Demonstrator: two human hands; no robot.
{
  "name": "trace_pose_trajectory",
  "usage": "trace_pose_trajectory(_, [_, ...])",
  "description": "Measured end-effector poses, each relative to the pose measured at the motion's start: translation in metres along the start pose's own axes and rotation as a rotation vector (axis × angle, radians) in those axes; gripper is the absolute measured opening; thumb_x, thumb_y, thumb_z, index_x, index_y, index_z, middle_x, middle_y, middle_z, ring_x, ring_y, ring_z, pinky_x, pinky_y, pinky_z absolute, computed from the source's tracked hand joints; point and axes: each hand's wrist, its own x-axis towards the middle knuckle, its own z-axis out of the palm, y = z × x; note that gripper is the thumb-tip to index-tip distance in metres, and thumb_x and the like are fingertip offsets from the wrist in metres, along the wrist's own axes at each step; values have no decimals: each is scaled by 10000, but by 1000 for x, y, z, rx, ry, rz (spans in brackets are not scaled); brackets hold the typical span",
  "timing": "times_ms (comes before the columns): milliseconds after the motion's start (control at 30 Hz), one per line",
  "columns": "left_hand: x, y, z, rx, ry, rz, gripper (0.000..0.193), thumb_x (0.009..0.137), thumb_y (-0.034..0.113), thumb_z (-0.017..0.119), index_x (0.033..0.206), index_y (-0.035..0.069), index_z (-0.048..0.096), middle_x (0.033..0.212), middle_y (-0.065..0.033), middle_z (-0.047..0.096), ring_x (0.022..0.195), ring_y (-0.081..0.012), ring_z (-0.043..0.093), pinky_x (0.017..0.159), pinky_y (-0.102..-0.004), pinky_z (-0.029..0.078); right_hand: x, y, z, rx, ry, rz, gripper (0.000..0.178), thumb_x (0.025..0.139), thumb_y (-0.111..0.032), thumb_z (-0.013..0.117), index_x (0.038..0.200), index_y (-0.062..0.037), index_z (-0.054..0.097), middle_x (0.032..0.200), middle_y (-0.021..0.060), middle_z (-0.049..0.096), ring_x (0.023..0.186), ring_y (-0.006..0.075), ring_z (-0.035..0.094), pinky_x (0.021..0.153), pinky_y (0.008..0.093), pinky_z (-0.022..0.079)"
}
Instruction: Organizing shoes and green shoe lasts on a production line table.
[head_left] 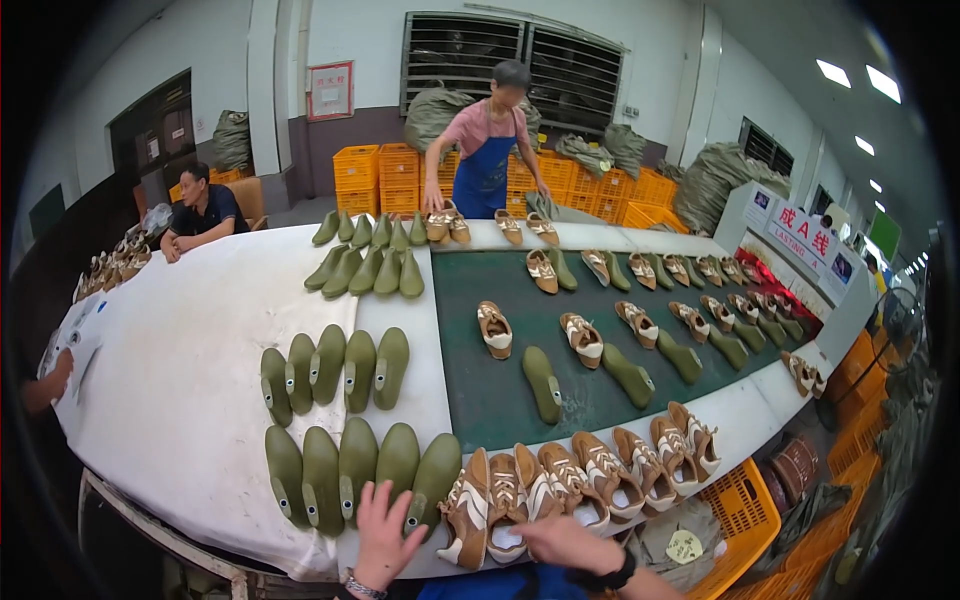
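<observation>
My left hand is spread open over the near row of green shoe lasts. Its fingertips reach the lower ends of two lasts, and a bracelet circles the wrist. To the right, my right hand, with a black wristband, has its fingers bent in at the heel of a brown sneaker with white stripes. That sneaker stands in a row of similar brown sneakers along the near white ledge. Another group of green lasts lies farther up the white cloth.
A green conveyor belt carries sneakers and lasts in rows. Across it, a co-worker in a blue apron handles sneakers. Another person leans at the table's far left. Orange crates stand at lower right and along the wall.
</observation>
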Motion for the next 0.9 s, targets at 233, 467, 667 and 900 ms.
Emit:
trace_pose_trajectory(233, [-27, -40, 10, 157, -93, -223, 692, 719, 424, 726, 1260, 53, 505, 1328, -228, 402, 1271, -478, 290, 983, -574, 289, 21, -47, 54, 142, -156, -252, 180, 857, -146, 550, 1005, -71, 620, 792, 177, 623, 719, 342, 615, 607, 431, 481])
trace_pose_trajectory(467, [-34, -38, 12, 222, -86, -246, 736, 738, 461, 700, 1296, 42, 464, 1296, -218, 427, 1264, -477, 290, 999, -564, 276, 41, -23, 32, 53, 208, -176, 226, 829, -177, 606, 1042, -103, 604, 874, 119, 613, 746, 308, 623, 653, 393, 510])
trace_pose_trajectory(667, [-6, 25, 25, -103, -112, 166, 567, 769, 284, 696, 1246, 46, 504, 1246, -177, 483, 1185, -383, 424, 973, -485, 352, 41, 7, 65, -104, 177, 62, 304, 818, -231, 642, 1088, -104, 586, 979, 92, 569, 779, 305, 616, 638, 384, 513])
trace_pose_trajectory(900, [-35, 14, 77, -197, -292, 98, 536, 811, 180, 645, 1276, -10, 456, 1267, -240, 485, 1047, -410, 541, 884, -402, 464, 63, -6, 72, -65, 352, 15, 373, 816, -296, 644, 1139, -139, 540, 1031, 109, 526, 814, 292, 620, 607, 391, 524])
